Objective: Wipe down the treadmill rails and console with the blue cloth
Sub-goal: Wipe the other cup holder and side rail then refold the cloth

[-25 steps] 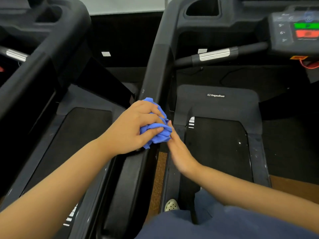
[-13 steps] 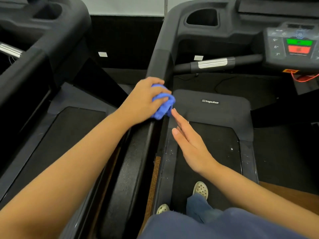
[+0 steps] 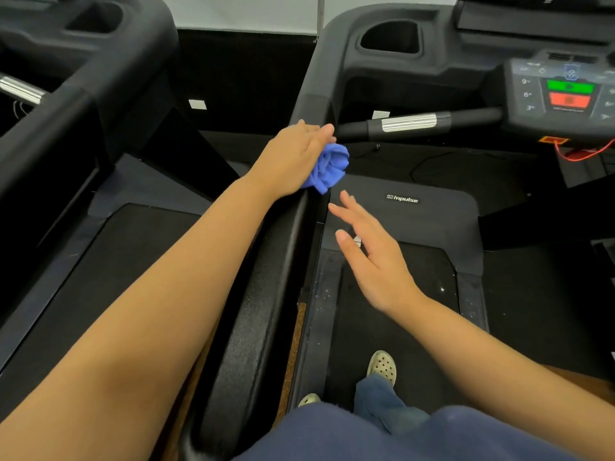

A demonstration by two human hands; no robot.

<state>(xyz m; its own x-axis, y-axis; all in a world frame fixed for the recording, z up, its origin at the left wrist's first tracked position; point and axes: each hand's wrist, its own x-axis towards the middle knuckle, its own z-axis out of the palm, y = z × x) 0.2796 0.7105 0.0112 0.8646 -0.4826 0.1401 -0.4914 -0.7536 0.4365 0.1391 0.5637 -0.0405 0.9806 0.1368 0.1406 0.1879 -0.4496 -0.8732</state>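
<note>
My left hand (image 3: 293, 158) grips the bunched blue cloth (image 3: 329, 169) and holds it against the black left rail (image 3: 266, 294) of the treadmill, near where the rail rises toward the console. Most of the cloth sticks out to the right of my palm. My right hand (image 3: 369, 257) hovers open with fingers spread, just right of the rail and below the cloth, touching nothing. The console (image 3: 562, 91) with its green and red buttons sits at the upper right. A handlebar with a silver grip (image 3: 409, 123) runs from the rail toward it.
The treadmill belt (image 3: 399, 327) lies under my right hand, with my feet in pale perforated shoes (image 3: 382, 364) on it. A second treadmill (image 3: 83, 78) stands close on the left. A cup holder recess (image 3: 389, 38) is in the console top. A red cord (image 3: 582, 151) hangs below the console.
My left hand slid the cloth up the rail toward the console. My right hand came off the cloth, opened and now hovers apart from it.
</note>
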